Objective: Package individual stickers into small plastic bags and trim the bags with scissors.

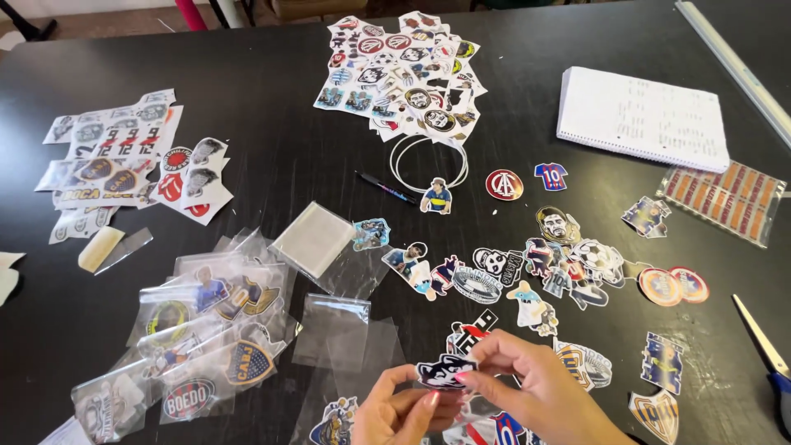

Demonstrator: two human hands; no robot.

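Both hands sit at the bottom edge of the view, nearest the camera. Left hand (404, 410): thumb and forefinger pinch the lower left edge of a small black-and-white die-cut sticker (445, 370). Right hand (540, 387): fingertips close on the same sticker's right end, so the sticker spans between the two hands, held just above the black table (272, 177).

Left of the hands: clear sleeves with stickers inside (206, 338), overlapping. Far left: printed sheets (115, 152). Centre: an empty clear sleeve (334, 330) and a stack of sleeves (313, 239). Above them, a black pen (386, 188) beside a white ring (428, 163). Right of the hands: loose cut stickers (560, 264) scattered. Far right: spiral notebook (643, 119), scissors (766, 350) at the table edge.
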